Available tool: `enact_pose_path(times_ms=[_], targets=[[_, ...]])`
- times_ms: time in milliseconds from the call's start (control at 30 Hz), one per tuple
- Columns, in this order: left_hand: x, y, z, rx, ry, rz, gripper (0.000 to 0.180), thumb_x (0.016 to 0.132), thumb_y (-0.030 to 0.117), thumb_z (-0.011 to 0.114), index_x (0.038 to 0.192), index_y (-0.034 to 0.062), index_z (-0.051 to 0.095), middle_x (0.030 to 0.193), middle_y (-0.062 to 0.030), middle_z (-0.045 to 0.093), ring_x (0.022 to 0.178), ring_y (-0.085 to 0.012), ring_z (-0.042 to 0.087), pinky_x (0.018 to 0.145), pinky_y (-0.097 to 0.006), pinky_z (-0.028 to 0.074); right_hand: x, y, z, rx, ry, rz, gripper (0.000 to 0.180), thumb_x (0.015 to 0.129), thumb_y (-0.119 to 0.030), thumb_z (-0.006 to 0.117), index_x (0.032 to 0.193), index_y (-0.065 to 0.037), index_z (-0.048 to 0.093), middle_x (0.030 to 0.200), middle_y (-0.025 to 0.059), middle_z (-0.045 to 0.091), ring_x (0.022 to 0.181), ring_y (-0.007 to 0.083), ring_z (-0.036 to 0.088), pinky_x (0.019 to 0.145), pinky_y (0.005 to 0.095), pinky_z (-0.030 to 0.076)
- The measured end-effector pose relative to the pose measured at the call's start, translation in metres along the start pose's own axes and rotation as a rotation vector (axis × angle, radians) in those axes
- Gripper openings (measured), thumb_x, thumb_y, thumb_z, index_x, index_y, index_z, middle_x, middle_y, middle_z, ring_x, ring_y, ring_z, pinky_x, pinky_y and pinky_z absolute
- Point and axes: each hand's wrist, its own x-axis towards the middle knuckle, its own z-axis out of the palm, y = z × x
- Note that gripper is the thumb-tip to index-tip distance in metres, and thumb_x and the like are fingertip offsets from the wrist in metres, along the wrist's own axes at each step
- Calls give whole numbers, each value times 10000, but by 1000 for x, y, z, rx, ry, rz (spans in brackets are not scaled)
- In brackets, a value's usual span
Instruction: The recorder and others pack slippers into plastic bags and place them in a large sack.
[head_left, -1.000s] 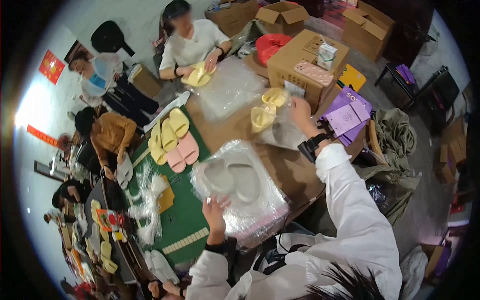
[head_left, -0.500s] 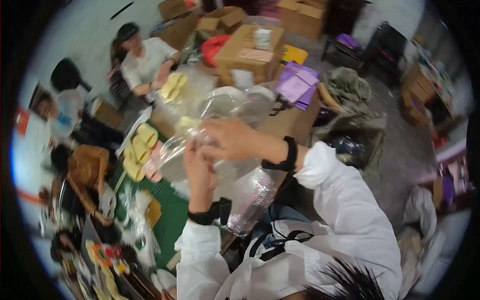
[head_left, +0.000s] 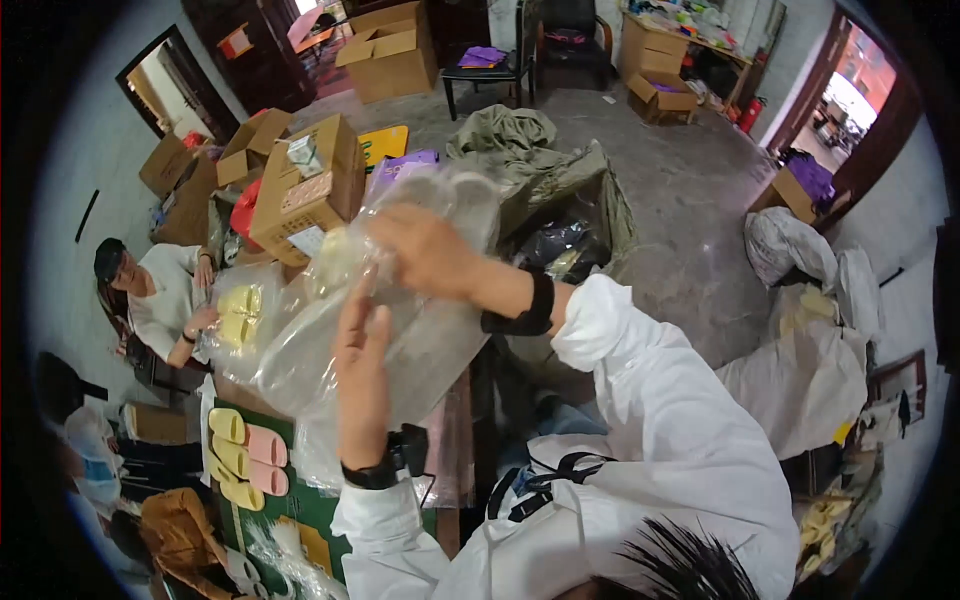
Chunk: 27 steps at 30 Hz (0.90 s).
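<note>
Hands [head_left: 362, 385] [head_left: 425, 255], two, at clear plastic [head_left: 310, 350]; pink slippers [head_left: 268, 446], two.

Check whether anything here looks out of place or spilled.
Nothing looks spilled. Purple things sit on a chair, mildly odd since that's a seat. A pink phone or case lies on a carton, perhaps just parked there. The clear plastic by the left hand and right hand is too blurred to judge for damage.

Pale lettering [head_left: 391, 172] marks the purple packet [head_left: 424, 158]; the white label [head_left: 307, 241] on the cardboard box [head_left: 346, 168] is too small to read.
</note>
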Motion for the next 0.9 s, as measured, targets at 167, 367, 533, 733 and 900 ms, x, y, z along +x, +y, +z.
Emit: enact_pose_path(times_ms=[167,367,533,733,900], targets=[[7,-61,82,170,74,308,195,830,44,555,1021,21,584,1210,-136,489,1140,-244,449,967,-338,325,-5,68,-103,-352,460,85,393,659,47,535,1051,19,547,1021,191,584,964,381,544,844,405,435],[9,-193,161,606,-444,299,440,761,279,654,1115,37,554,1208,-198,486,1122,-342,458,947,-441,340,-42,133,-218,-595,516,-6,366,617,62,517,973,-11,561,915,176,584,868,381,555,743,392,455],[9,-274,208,1128,-644,149,537,716,312,680,1165,58,533,1064,-177,583,1031,-335,535,882,-449,401,-93,189,-245,-642,226,159,404,584,67,524,976,-22,563,955,156,587,889,358,556,754,392,459],[0,-334,216,1223,-889,-139,489,729,196,613,1180,82,461,902,-153,629,749,-333,621,651,-449,479,-156,237,-211,-537,30,283,440,576,62,536,1006,-22,574,991,164,589,967,355,543,835,407,438],[6,-287,234,1046,-912,60,339,728,74,558,1057,87,480,787,-119,600,717,-331,613,593,-440,474,-193,233,-150,-326,-75,296,446,589,59,527,1027,-15,561,1023,181,568,968,383,526,850,425,422]])
